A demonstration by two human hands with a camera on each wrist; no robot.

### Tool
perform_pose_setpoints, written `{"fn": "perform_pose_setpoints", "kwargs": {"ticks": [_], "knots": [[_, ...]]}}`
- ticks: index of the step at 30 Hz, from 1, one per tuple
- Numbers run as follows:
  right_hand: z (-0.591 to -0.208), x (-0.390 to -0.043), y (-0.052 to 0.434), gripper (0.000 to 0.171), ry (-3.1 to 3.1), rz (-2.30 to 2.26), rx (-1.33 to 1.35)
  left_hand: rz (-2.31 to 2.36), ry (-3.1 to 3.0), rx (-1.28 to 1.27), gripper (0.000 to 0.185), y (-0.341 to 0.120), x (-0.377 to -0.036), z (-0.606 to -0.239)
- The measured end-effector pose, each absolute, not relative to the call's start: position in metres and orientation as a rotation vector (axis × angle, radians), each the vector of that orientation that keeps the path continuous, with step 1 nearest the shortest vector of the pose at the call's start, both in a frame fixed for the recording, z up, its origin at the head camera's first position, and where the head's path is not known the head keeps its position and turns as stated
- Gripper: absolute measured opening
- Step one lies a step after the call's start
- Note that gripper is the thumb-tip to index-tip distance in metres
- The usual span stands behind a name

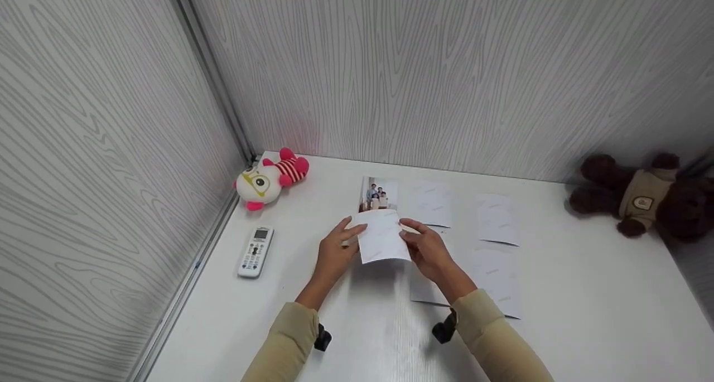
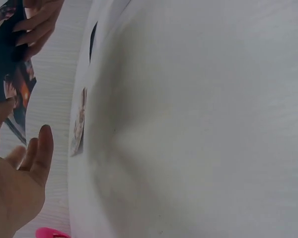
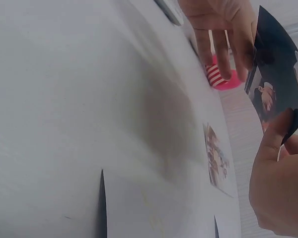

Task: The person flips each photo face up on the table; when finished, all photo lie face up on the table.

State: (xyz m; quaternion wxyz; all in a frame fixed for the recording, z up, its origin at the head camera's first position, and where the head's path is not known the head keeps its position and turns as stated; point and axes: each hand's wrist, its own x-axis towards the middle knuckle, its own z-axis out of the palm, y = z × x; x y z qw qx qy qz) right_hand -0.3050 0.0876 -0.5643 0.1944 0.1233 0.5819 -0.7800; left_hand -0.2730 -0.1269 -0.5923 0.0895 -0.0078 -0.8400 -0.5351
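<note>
A photo print [image 1: 383,237] is up off the table between both hands, its white back upward and bowed. Its dark picture side [image 3: 278,74] faces down and shows in both wrist views. At its left edge, my left hand [image 1: 336,254] pinches it, the other fingers spread away. My right hand [image 1: 429,254] grips the right edge between thumb and fingers. Just behind it on the table lies a family photo [image 1: 379,194], picture side up, its near end overlapped by the held print in the head view.
Several prints lie white side up at the right, among them a back one [image 1: 432,203], a right one [image 1: 496,219] and a nearer one [image 1: 496,281]. A remote control [image 1: 256,252] and a pink-white plush toy [image 1: 270,179] are at the left. A brown teddy bear [image 1: 647,195] lies far right.
</note>
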Motion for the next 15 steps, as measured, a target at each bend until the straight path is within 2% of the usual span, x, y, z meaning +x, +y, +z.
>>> {"fn": "perform_pose_setpoints", "kwargs": {"ticks": [7,15], "knots": [[-0.5632,-0.3082,0.0883,0.041,1.633,-2.151,0.376,-1.379,-2.364,-0.189,0.027,-0.1248,-0.2725,-0.5915],[-0.5608,-0.306,0.0919,0.044,1.671,-2.098,0.286,-1.391,-2.275,-0.173,0.022,-0.1242,-0.279,-0.5909]]}}
